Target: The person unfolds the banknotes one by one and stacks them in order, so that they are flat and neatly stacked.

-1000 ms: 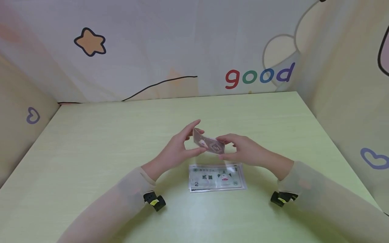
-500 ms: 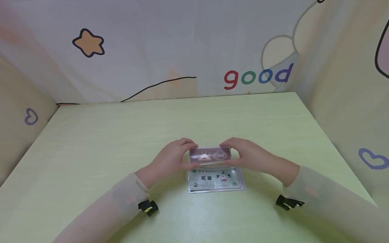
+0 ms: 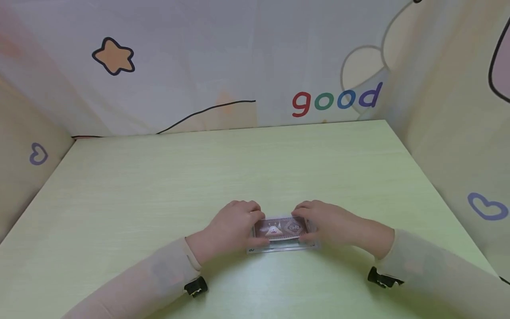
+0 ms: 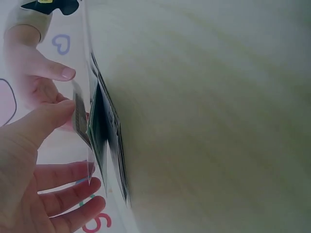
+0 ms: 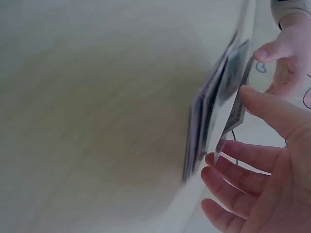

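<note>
A small brown banknote [image 3: 280, 227], printed with a white cartoon figure, lies level just over a pile of larger banknotes [image 3: 279, 249] on the table. My left hand [image 3: 231, 228] grips its left end, thumb on the near edge and fingers at the far edge. At the other end my right hand [image 3: 336, 223] holds it the same way. Seen from the side in the left wrist view, the brown note [image 4: 80, 119] stays slightly apart from the pile [image 4: 114, 131], whose notes fan a little. Most of the pile's top is hidden under the brown note and my hands.
The pale green table [image 3: 167, 177] runs back to a fabric wall [image 3: 191, 66] printed with a star and the word "good". Fabric side walls [image 3: 450, 133] stand on the left and right. A black wrist camera [image 3: 196, 286] sits below my left cuff.
Both hands have brought the brown banknote toward me and down, from behind the pile to over it. Its bend has flattened, and it now covers the green top note.
</note>
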